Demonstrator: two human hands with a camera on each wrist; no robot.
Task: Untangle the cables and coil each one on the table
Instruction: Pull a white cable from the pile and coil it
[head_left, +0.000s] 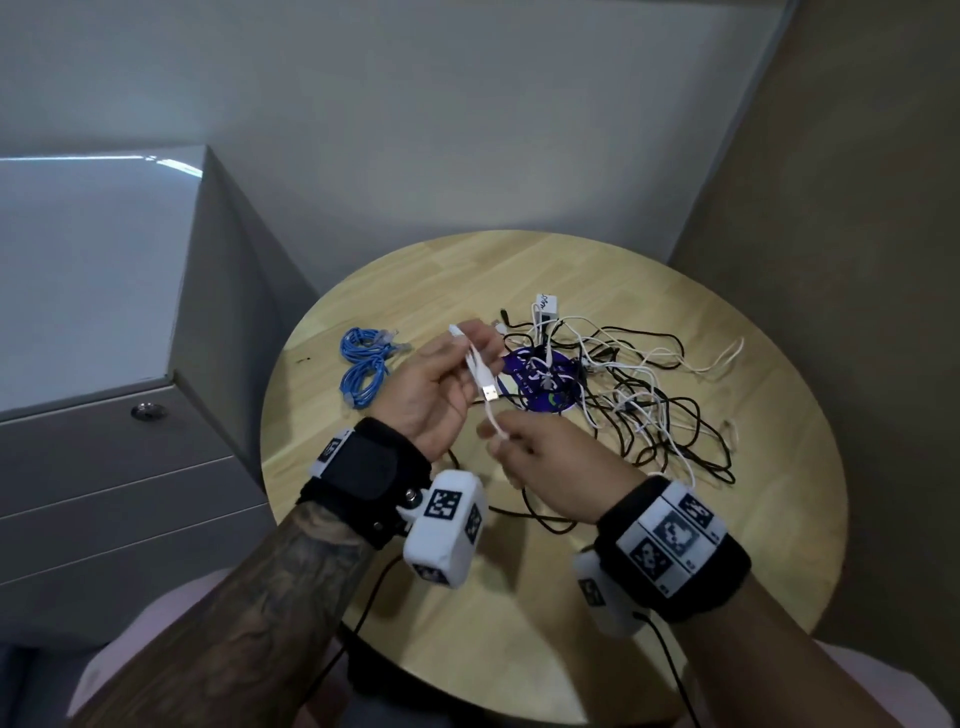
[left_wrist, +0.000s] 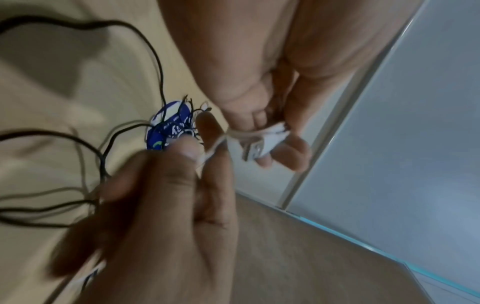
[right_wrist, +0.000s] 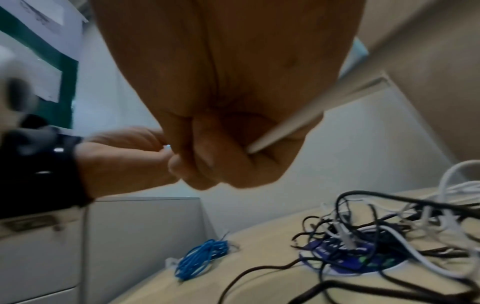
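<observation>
Head view: a folded white USB cable (head_left: 480, 371) was pinched in the left hand (head_left: 441, 395), its tail gripped below by the right hand (head_left: 540, 470). Beyond that grip, the tail could be snagged in the tangle (head_left: 639, 395) and the folds loosened, were it pulled hard.

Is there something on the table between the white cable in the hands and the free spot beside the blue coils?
Nothing visible. The white cable hangs above bare table beside the blue coils; the tangled pile lies farther right.
</observation>
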